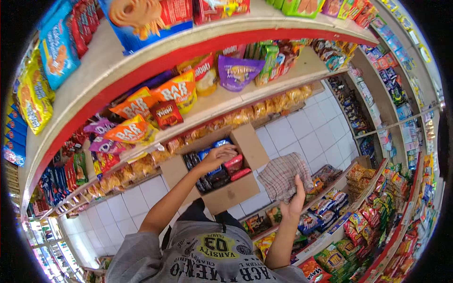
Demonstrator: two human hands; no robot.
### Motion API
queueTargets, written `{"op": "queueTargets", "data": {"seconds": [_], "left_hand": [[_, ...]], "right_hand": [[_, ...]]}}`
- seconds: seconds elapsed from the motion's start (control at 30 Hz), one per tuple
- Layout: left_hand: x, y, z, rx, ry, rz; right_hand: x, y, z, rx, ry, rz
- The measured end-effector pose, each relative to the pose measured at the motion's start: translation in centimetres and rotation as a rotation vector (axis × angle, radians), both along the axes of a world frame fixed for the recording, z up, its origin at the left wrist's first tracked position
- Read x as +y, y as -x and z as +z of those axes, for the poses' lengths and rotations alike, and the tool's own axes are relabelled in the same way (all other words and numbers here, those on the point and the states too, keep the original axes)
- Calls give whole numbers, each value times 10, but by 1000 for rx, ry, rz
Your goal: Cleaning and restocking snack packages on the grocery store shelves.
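Inside an open cardboard box (234, 194) on the floor lie several shiny packs. Some are black packs (218, 178), others are red packs (233, 164), and blue packs (222, 142) show at the far side. My left hand (221, 156) reaches over the box, its fingers stretched across the packs next to the blue and red ones. No pack is visibly held in it, though its fingertips are partly hard to make out. To the right of the box, my right hand (295, 198) grips a checked cloth (283, 174), which hangs bunched from the fingers.
A red-edged shelf (264, 28) arches across the top. Below it, a lower shelf (302, 61) holds orange snack bags (177, 89) and a purple pouch (239, 72). More stocked racks (330, 221) stand at the right. White floor tiles (292, 127) surround the box.
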State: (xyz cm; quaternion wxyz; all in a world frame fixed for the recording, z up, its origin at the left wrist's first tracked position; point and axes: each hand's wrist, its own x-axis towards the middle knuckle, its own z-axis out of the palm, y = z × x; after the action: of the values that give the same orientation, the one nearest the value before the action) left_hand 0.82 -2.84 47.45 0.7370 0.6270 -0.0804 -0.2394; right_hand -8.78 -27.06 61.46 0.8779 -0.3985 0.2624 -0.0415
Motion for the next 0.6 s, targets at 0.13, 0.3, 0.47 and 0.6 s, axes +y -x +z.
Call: {"op": "queueTargets", "data": {"seconds": [0.13,0.3,0.47,0.6], "left_hand": [[15,1,-187,575,-162,401],[-14,-4,-310,589,-499,427],[-55,-16,-332,658,-723,333],[-54,-15,-339,168,-994,301]], "right_hand": [[-13,18,-23,133,26,-41],[-32,43,-67,258,78,-124],[-33,57,-106,418,84,-128],[-22,56,-121,468,34,-77]]}}
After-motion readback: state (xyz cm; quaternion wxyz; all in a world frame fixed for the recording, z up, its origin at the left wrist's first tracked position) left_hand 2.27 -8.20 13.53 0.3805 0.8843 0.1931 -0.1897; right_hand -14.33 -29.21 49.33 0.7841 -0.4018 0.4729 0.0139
